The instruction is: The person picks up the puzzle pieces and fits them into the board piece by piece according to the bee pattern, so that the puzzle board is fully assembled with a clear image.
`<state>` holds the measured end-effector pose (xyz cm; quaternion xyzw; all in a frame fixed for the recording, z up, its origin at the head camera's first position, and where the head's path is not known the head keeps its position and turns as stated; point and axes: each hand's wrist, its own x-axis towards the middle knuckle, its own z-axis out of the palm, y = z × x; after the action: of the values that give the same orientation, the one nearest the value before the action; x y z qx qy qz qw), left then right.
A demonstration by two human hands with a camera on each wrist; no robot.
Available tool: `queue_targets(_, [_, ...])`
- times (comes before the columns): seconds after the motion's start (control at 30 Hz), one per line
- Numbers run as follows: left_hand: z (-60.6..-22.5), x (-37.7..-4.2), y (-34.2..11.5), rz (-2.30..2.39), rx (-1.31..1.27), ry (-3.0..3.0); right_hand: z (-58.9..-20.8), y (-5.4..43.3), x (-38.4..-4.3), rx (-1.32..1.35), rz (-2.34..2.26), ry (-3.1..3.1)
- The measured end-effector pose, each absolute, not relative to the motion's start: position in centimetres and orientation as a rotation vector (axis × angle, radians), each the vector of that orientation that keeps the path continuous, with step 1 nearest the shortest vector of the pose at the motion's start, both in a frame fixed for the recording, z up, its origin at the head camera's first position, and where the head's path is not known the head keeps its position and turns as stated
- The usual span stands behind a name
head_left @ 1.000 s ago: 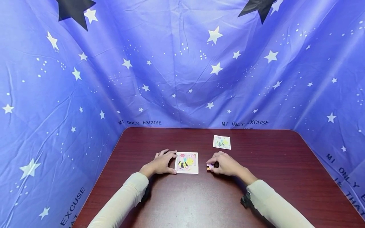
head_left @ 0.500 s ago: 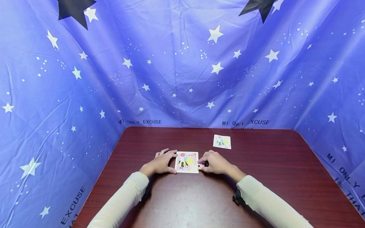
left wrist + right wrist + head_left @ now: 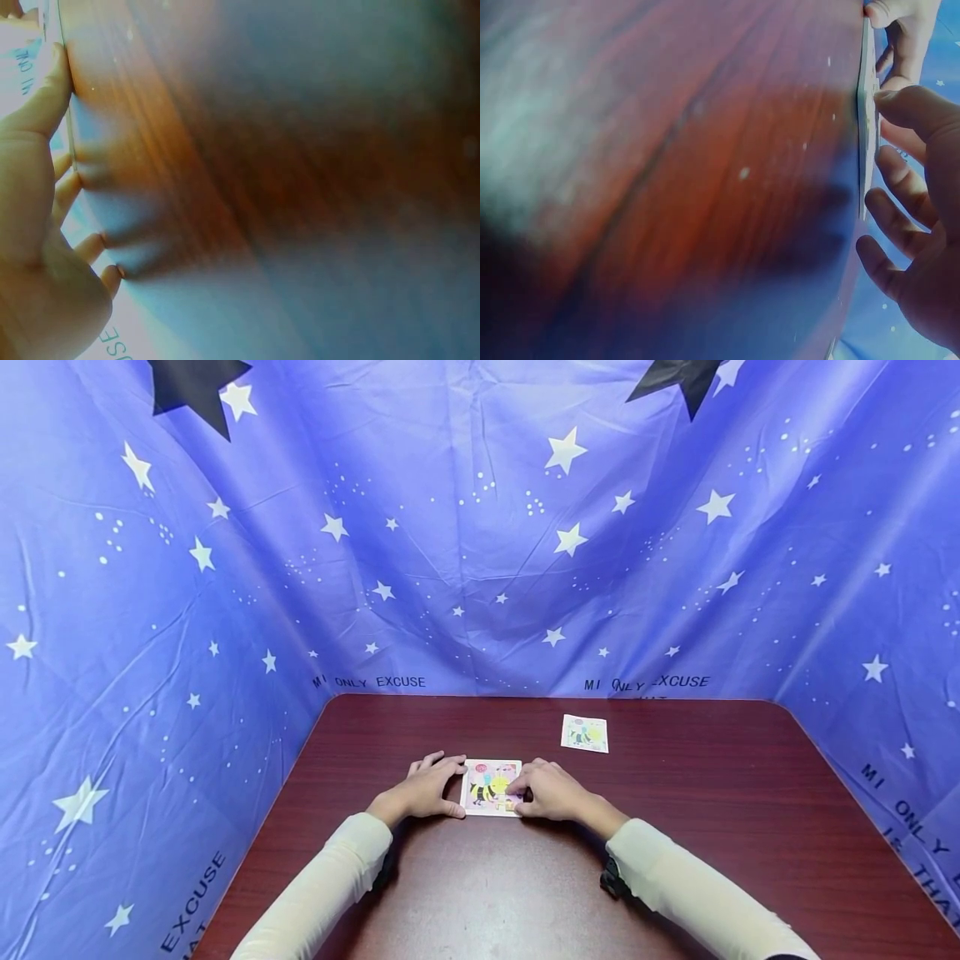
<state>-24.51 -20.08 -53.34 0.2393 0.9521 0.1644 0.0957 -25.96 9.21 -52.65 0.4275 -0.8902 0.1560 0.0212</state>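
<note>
A square jigsaw board (image 3: 480,812) with a bee picture and a white border lies flat on the table. My left hand (image 3: 424,789) rests at its left side, thumb at the near corner and forefinger at the far corner, fingers mostly straight. Over the board's right edge, my right hand (image 3: 555,791) pinches a small pink and orange puzzle piece (image 3: 506,805), mostly covered by the fingers. In the right wrist view, the right thumb (image 3: 915,110) touches the board's side, seen edge-on. The exact fit of the piece is hidden.
Farther back on the right lies a white card (image 3: 584,734) printed with a similar bee picture. The dark red-brown table (image 3: 675,760) is enclosed by a blue star-patterned cloth (image 3: 465,568) at the back and sides.
My right hand has moved left with the puzzle piece, from the table beside the board to over its right part. The left hand and the board have stayed put.
</note>
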Motion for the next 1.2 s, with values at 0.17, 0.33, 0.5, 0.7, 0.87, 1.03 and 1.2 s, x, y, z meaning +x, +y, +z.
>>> queue_targets(0.17, [-53.4, -24.5, -20.1, 0.497, 0.717, 2.822, -52.7, 8.6, -25.9, 1.319, 0.458, -2.799])
queue_targets(0.33, [-53.3, -24.5, -20.1, 0.501, 0.713, 2.826, -52.6, 8.4, -25.9, 1.318, 0.455, -2.811])
queue_targets(0.5, [-53.2, -24.4, -20.1, 0.503, 0.709, 2.828, -52.5, 8.3, -26.0, 1.333, 0.453, -2.805])
queue_targets(0.7, [-53.2, -24.4, -20.1, 0.505, 0.704, 2.825, -52.5, 8.0, -25.9, 1.361, 0.436, -2.8])
queue_targets(0.87, [-53.3, -24.4, -20.0, 0.514, 0.703, 2.827, -52.3, 7.9, -25.8, 1.355, 0.446, -2.805])
queue_targets(1.03, [-53.3, -24.4, -20.0, 0.501, 0.705, 2.828, -52.2, 7.9, -25.8, 1.349, 0.445, -2.801])
queue_targets(1.2, [-53.2, -24.4, -20.0, 0.508, 0.707, 2.819, -52.3, 7.8, -25.8, 1.338, 0.453, -2.81])
